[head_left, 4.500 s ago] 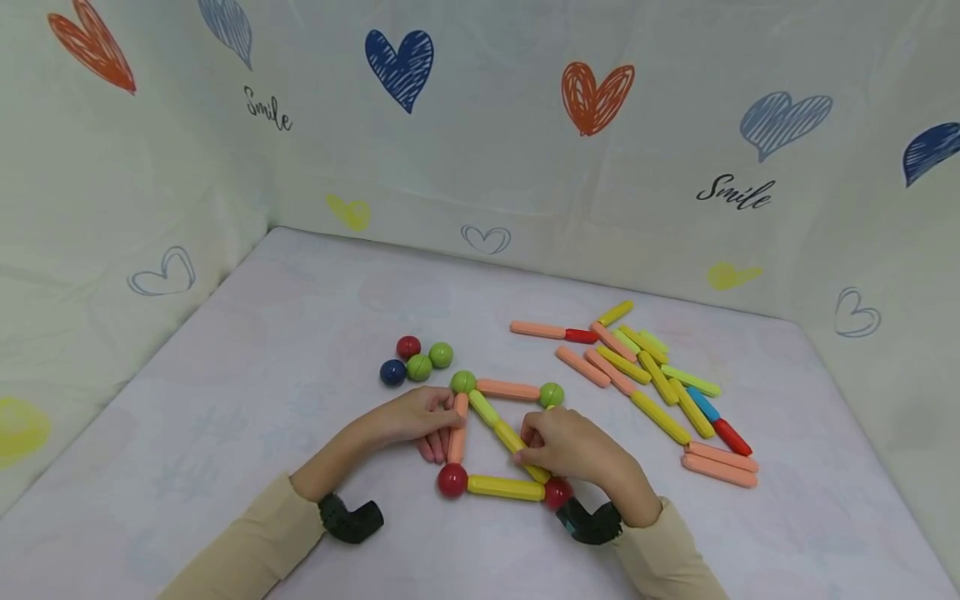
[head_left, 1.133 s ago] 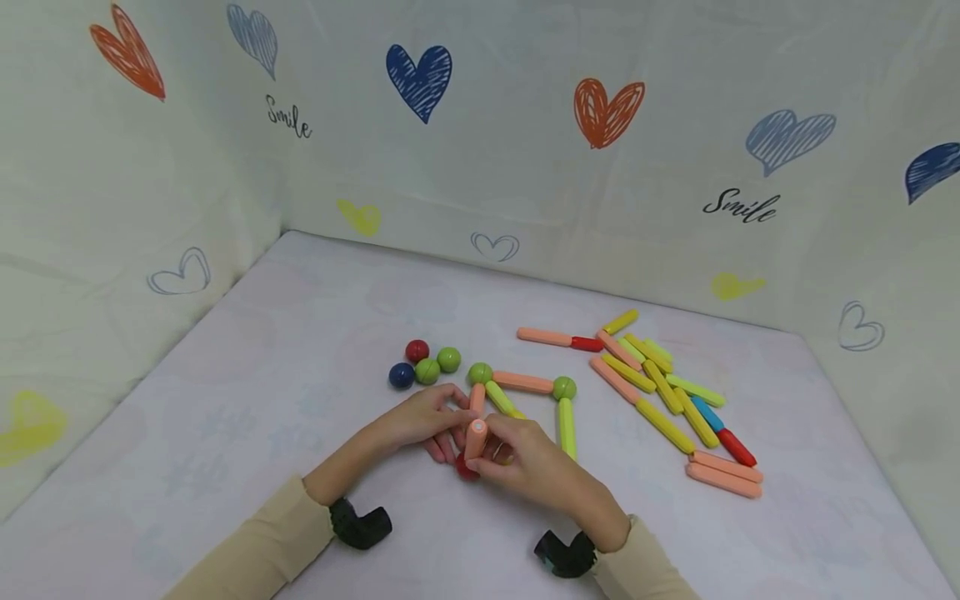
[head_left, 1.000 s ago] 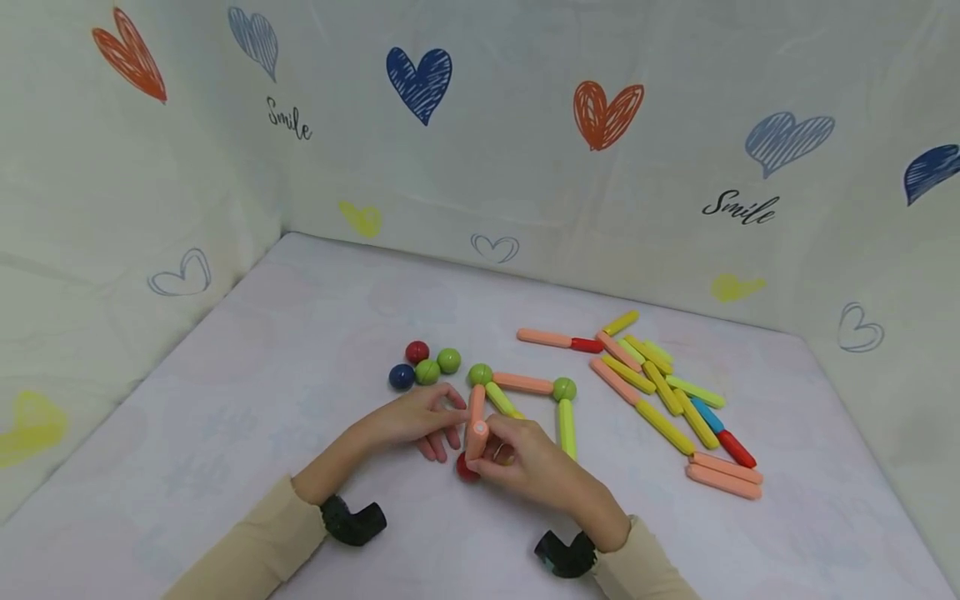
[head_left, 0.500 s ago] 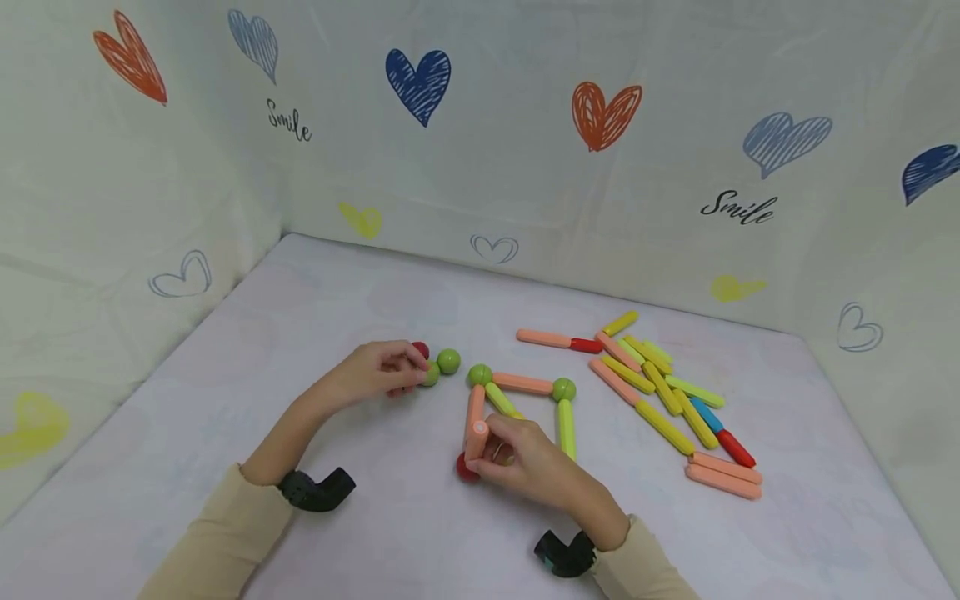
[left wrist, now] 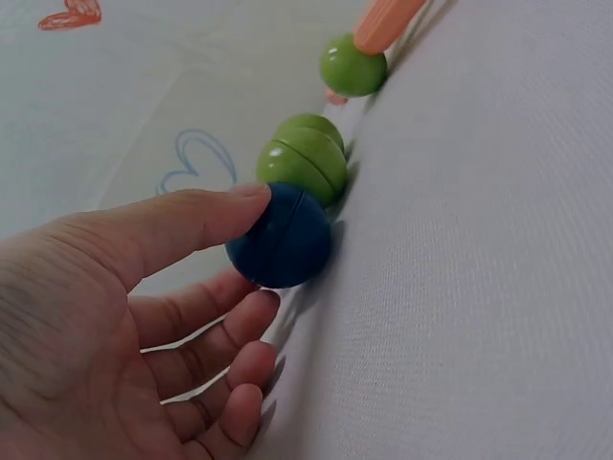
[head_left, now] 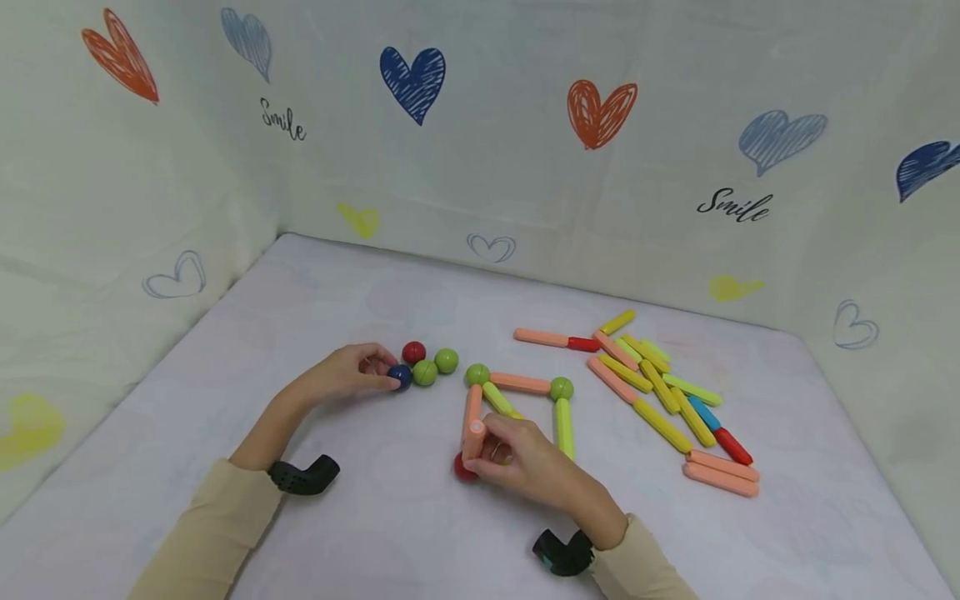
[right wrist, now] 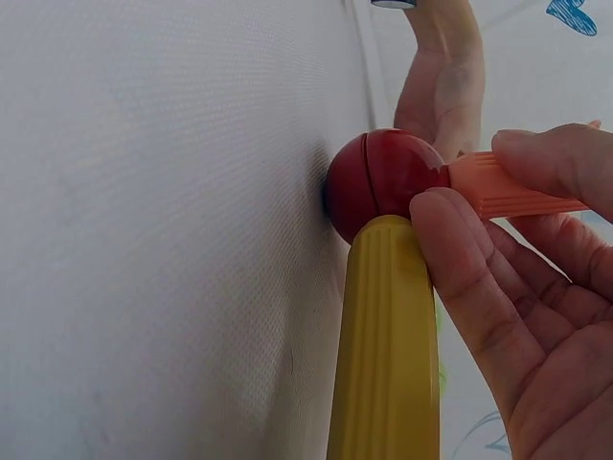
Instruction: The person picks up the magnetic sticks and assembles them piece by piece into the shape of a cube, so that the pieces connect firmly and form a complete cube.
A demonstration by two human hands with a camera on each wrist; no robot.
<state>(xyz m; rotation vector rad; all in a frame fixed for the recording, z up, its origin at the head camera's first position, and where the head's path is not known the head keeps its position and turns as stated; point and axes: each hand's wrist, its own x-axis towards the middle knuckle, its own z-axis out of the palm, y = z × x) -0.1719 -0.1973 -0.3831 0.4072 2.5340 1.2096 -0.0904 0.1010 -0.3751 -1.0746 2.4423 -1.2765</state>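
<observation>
Blue ball (head_left: pixel 401 378) at left, pinched in my half-curled left hand (head_left: pixel 348 369), beside a green ball (head_left: pixel 425 373); my curled right hand (head_left: pixel 528 460) grips an orange stick (head_left: pixel 472 446) upright on the near red ball (head_left: pixel 463 469)

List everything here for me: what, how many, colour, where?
Loose balls: 4, one blue, one red, two green, left of centre
Frame balls: 3 showing, two green, one red, at corners
Frame sticks: at least 6, orange, lime and yellow, centre
Upright stick: 1, orange, at the red frame ball
Loose sticks: over a dozen, orange, yellow, lime, red, blue, right
Backdrop: 1, white with hearts and "Smile", behind
Table: 1, pale, beneath
Wrist devices: 2, black, one per wrist
Sleeves: 2, beige, forearms
Left grip: 1, bare, pinching the blue ball, left
Right grip: 1, bare, pinching the upright stick, centre
</observation>
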